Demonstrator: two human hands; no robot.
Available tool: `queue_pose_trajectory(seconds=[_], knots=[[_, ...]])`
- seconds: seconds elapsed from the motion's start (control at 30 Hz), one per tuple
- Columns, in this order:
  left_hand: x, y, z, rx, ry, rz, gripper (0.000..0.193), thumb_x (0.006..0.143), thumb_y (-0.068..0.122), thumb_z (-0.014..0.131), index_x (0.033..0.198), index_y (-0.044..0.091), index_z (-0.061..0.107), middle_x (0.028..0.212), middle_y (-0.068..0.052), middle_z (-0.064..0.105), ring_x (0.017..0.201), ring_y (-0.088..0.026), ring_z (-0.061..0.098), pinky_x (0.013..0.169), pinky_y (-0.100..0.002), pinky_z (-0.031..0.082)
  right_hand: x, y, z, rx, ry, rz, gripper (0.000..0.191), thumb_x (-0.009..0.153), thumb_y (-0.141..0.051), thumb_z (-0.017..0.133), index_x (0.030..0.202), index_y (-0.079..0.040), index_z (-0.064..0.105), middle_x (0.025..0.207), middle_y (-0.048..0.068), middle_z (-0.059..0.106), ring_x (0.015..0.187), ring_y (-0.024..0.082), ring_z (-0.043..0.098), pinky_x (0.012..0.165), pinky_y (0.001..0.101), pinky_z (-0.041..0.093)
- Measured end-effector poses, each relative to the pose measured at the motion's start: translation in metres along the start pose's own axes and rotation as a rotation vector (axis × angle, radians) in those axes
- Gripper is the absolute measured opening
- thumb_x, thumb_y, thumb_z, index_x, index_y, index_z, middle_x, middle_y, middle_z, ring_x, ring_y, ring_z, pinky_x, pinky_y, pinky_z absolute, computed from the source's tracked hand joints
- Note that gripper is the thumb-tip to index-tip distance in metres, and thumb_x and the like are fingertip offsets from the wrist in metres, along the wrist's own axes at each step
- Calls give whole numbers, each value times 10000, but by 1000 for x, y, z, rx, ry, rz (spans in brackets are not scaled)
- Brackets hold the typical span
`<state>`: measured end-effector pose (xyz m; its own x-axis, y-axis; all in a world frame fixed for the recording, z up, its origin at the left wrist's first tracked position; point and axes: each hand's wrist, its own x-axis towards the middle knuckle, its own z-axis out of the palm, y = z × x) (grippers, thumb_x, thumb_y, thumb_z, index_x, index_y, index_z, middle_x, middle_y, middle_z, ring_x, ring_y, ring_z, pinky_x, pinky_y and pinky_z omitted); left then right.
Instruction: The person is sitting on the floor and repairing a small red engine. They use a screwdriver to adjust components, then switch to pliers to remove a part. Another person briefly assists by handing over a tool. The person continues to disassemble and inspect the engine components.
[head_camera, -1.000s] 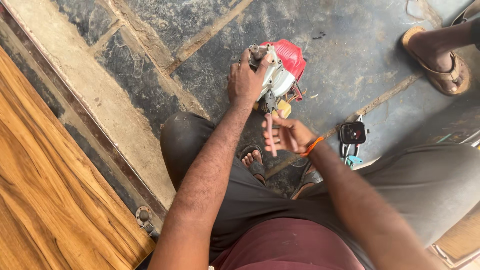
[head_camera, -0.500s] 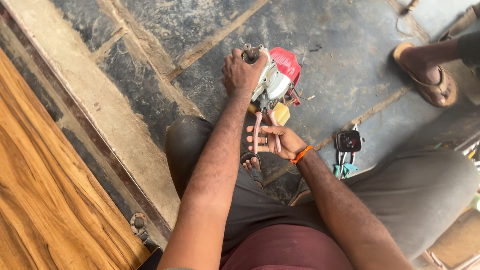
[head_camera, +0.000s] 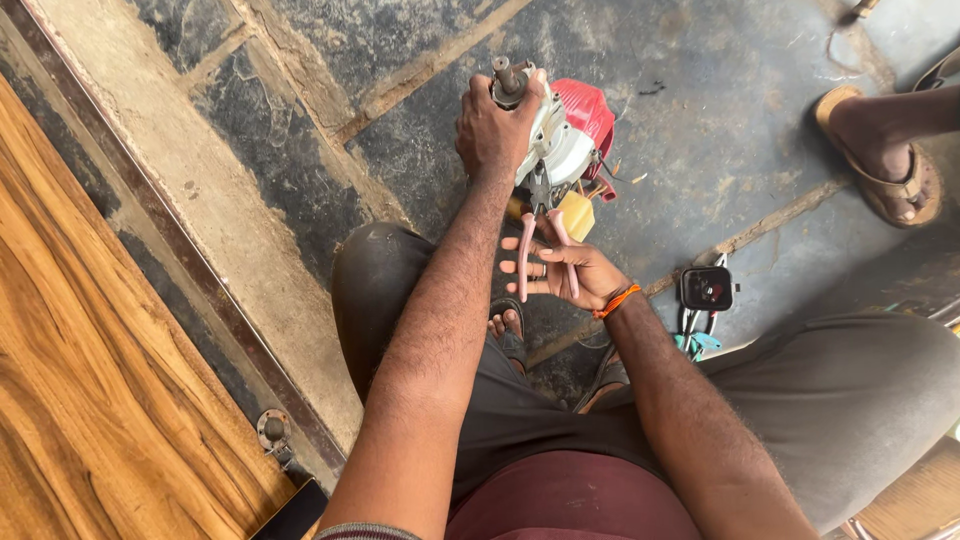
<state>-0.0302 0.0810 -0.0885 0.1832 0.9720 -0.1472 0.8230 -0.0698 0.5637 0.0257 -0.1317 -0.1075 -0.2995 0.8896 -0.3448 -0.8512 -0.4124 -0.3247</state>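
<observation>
Head view: a person sits low over a dark stone floor (head_camera: 700, 120) with pale joints, knees spread, both arms reaching forward.
Engine: a small motor (head_camera: 565, 135) with a red cover and white housing stands on the floor just ahead of the person's sandalled feet; a grey metal shaft stub pokes out of its top, and a yellow part shows at its lower edge.
Left hand: the left hand (head_camera: 495, 130) is clamped over the top of the engine, fingers wrapped round the housing beside the shaft.
Right hand: the right hand (head_camera: 560, 270) has pliers (head_camera: 540, 235) with pink handles in its grasp; the handles are spread apart, fingers threaded between them, the tool's dark nose touching the engine's underside.
Wrist: an orange band sits on the right wrist.
Nearby: a small black device (head_camera: 707, 288) lies on the floor to the right; another person's sandalled foot (head_camera: 880, 160) rests further off.
Left edge: a wooden panel (head_camera: 90, 380) runs alongside.
</observation>
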Motion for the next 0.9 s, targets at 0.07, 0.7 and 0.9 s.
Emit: queue_pose_trajectory(seconds=[0.07, 0.7, 0.9], knots=[[1, -2, 0, -3, -4, 7, 837, 836, 844, 514, 1265, 125, 505, 1186, -125, 607, 1145, -293, 655, 878, -486, 589, 1, -1, -2, -2, -38, -4, 741, 950, -34, 583, 1595, -148, 236, 1499, 243, 470, 1321, 423, 561, 1054, 670, 493], [3, -5, 7, -71, 40, -7, 780, 828, 784, 566, 1241, 124, 527, 1177, -135, 635, 1089, -325, 677, 809, -492, 597, 1, -3, 5, -22, -26, -5, 616, 1009, -131, 566, 1561, -148, 292, 1471, 227, 501, 1315, 406, 567, 1050, 649, 506], [6, -12, 25, -228, 311, 200, 623, 859, 504, 772, 1261, 54, 617, 1133, -193, 701, 1025, -379, 692, 837, -488, 572, -4, -3, -4, 92, -91, -27, 485, 1047, -131, 580, 1474, 28, 414, 1418, 249, 559, 1296, 418, 592, 1087, 642, 496]])
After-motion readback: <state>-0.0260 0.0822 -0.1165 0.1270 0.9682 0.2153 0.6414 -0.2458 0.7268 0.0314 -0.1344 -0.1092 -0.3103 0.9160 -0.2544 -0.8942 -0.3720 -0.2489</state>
